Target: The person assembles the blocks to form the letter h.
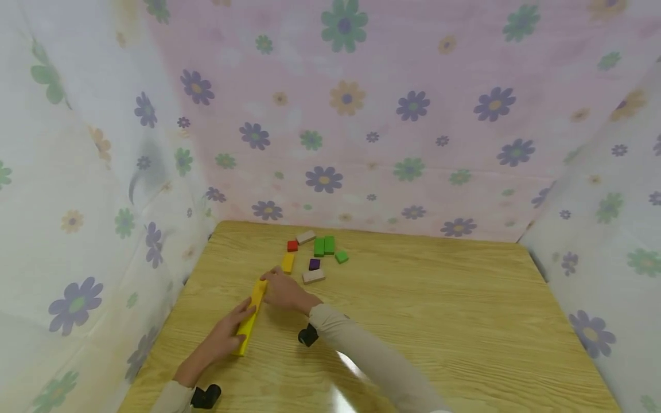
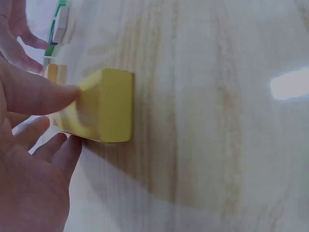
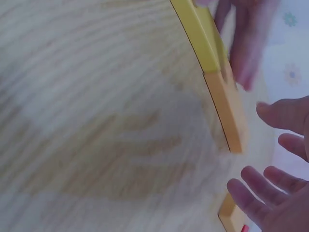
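A long yellow block [image 1: 248, 332] lies on the table at the left, end to end with an orange-yellow block [image 3: 226, 108] at its far end. My left hand [image 1: 222, 337] holds the yellow block, thumb on one long side and fingers on the other, as the left wrist view shows. Around the far end of the orange-yellow block is my right hand [image 1: 286, 291]. Its thumb and fingers are spread apart in the right wrist view, with nothing between them. Just beyond lies another orange-yellow block [image 1: 288, 263].
Farther back on the wooden table [image 1: 439, 310] are a red block [image 1: 292, 246], two long green blocks [image 1: 324, 246], a small green block [image 1: 342, 257], a dark purple block [image 1: 314, 264] and two pale wooden blocks [image 1: 314, 277]. Flower-patterned cloth [image 1: 361, 155] hangs behind and at both sides.
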Demonstrator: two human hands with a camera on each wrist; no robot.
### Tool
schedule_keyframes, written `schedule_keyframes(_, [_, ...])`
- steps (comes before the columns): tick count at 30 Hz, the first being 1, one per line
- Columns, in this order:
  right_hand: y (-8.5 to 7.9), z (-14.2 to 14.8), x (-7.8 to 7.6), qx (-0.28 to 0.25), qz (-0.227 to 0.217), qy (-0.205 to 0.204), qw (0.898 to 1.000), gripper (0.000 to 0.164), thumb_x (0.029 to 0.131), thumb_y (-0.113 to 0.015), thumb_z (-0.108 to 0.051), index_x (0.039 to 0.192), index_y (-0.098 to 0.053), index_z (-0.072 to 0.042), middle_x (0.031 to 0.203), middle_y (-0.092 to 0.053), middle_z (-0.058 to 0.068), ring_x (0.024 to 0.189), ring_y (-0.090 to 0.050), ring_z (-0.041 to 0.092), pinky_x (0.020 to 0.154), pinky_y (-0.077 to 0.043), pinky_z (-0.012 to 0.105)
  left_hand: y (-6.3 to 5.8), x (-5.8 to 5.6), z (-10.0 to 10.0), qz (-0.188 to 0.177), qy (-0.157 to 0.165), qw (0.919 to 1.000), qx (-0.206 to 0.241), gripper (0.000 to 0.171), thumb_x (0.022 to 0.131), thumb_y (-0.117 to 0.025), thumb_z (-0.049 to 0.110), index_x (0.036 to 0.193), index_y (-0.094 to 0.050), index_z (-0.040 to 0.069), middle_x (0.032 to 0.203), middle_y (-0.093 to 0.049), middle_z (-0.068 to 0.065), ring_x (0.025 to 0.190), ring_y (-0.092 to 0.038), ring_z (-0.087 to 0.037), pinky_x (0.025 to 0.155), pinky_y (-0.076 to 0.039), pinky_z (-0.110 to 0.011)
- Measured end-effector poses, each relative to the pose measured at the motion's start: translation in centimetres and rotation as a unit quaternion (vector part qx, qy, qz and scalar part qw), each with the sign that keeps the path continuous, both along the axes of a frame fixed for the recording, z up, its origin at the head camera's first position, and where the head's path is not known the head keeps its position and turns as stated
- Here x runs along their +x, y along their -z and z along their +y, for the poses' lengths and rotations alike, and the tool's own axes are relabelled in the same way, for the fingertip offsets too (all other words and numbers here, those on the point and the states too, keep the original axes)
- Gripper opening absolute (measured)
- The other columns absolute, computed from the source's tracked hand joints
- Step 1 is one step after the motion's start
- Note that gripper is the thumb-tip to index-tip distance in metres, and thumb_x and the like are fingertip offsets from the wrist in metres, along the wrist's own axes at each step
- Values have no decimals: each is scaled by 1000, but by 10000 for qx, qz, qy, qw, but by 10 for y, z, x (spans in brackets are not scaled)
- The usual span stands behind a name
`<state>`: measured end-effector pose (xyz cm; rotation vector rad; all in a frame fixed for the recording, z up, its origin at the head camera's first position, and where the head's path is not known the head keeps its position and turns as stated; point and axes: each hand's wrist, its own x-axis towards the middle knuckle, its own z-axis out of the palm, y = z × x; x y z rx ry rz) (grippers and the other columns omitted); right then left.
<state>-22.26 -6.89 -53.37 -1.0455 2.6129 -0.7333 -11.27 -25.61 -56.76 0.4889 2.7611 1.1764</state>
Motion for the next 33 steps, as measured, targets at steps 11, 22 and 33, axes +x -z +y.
schedule_keyframes(11, [-7, 35, -17, 1, 235, 949, 9952, 41, 87, -65, -17, 125, -57, -7, 126, -48, 15, 105, -54, 25, 72, -50, 31, 5, 1, -3, -64, 30, 9997, -217, 60, 81, -61, -12, 138, -42, -8, 151, -25, -21, 135, -26, -41, 103, -30, -55])
schedule_keyframes(22, [5, 67, -22, 391, 847, 1812, 9790, 31, 86, -64, -21, 113, -58, -7, 110, -49, 14, 98, -48, 29, 74, -47, 41, 9, 3, -2, -36, 62, 10000, 8, 61, 81, -64, -11, 138, -42, -7, 151, -26, -20, 134, -28, -39, 101, -35, -50])
schedule_keyframes(33, [32, 79, -19, 185, 981, 2028, 9741, 28, 88, -65, -30, 94, -50, -8, 96, -46, 16, 85, -44, 29, 60, -42, 35, 12, 9, 2, -234, -200, 9980, 552, 64, 78, -64, -16, 137, -42, -8, 150, -25, -20, 134, -26, -38, 99, -38, -44])
